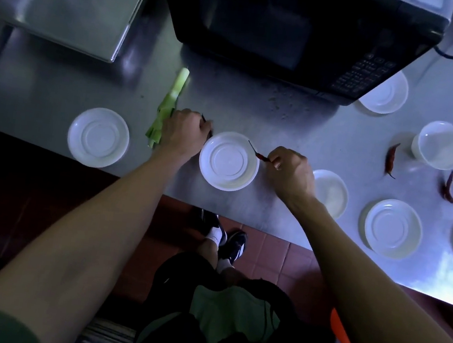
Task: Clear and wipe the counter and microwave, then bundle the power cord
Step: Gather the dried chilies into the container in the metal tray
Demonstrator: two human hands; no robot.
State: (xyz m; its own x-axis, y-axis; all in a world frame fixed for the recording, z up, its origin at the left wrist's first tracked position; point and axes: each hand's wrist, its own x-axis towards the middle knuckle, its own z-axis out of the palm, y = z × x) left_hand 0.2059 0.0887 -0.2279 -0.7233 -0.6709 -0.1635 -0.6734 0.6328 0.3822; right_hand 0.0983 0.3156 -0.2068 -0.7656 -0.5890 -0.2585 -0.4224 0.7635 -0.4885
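We pinch a small red chilli (260, 155) in our right hand (291, 174); our left hand (185, 133) curls around something dark. White plastic lids (98, 137), chillies and the black microwave (295, 30) remain on the steel tabletop (283, 121), unwiped.

A single head-worn wide-angle camera looks steeply down from above the person's own body. The steel bench (297, 129) runs across the upper half of the frame, tilted so its near edge drops from middle left to lower right. The microwave (293, 27) sits at top centre, cut by the upper edge. Both forearms enter from the lower corners and meet near mid-frame, close to the lens. The tiled floor (263, 251) and the person's shoes (234, 244) show below the bench edge, at lower centre
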